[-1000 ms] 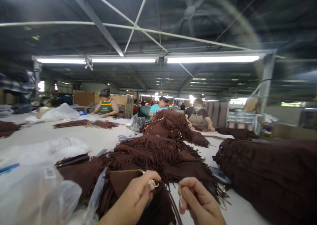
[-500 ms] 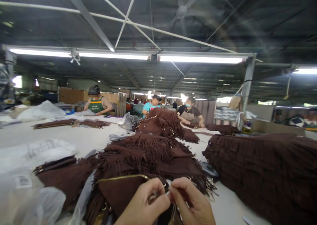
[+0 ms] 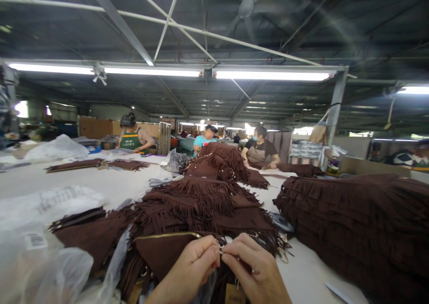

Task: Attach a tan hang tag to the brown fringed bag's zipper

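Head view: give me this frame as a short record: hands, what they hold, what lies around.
left hand: pinches small metal fitting
right hand: pinches the same fitting
under hands: brown fringed bag, gold trim
table: white; fringed heaps; plastic bags at left
others: three people at far side

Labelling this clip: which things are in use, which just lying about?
In use: left hand, right hand, small metal fitting pinched between them, brown zip bag beneath.
Lying about: fringed bag pile, brown stack beside it, plastic bags.
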Tool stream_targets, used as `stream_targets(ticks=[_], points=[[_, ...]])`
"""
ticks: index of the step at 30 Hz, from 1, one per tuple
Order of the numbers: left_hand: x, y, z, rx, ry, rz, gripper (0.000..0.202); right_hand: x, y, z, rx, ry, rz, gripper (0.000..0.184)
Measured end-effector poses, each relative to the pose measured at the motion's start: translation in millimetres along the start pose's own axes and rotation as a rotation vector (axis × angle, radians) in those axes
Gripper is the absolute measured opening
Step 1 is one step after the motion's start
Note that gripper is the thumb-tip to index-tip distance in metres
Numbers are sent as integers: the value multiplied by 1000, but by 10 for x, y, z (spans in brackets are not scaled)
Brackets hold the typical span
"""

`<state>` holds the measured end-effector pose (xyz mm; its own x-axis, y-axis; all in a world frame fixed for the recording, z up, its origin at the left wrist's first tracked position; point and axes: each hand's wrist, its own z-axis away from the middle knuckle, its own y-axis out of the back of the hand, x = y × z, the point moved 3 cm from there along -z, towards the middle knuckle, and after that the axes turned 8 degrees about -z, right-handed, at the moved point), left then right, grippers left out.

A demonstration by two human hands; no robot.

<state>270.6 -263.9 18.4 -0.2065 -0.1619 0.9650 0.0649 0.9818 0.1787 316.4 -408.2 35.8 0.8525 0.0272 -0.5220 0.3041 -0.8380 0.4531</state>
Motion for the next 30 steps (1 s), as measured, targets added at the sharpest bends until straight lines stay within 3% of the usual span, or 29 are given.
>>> stream_targets(ticks=[2, 8, 13, 16, 21, 25, 30], points=[[-38, 8, -18, -9, -5, 46, 44, 25, -4, 16, -2, -10, 52, 22], [-41, 52, -30, -15, -12, 137, 33, 51, -18, 63, 155, -111, 82, 25], [3, 36, -23, 89, 17, 24, 24, -57, -84, 91, 207, 29, 141, 27], [-7, 19, -27, 114, 9, 0, 21, -105, -93, 106, 197, 119, 164, 24], [24, 40, 2, 138, -27, -25, 25, -10, -149, 137, 74, 170, 311, 26], [76, 45, 17, 145, -45, -111, 27, 134, -205, 181, 137, 41, 262, 29], [22, 29, -32, 104, -24, 37, 27, 217, -278, 233, 293, -158, 92, 29]])
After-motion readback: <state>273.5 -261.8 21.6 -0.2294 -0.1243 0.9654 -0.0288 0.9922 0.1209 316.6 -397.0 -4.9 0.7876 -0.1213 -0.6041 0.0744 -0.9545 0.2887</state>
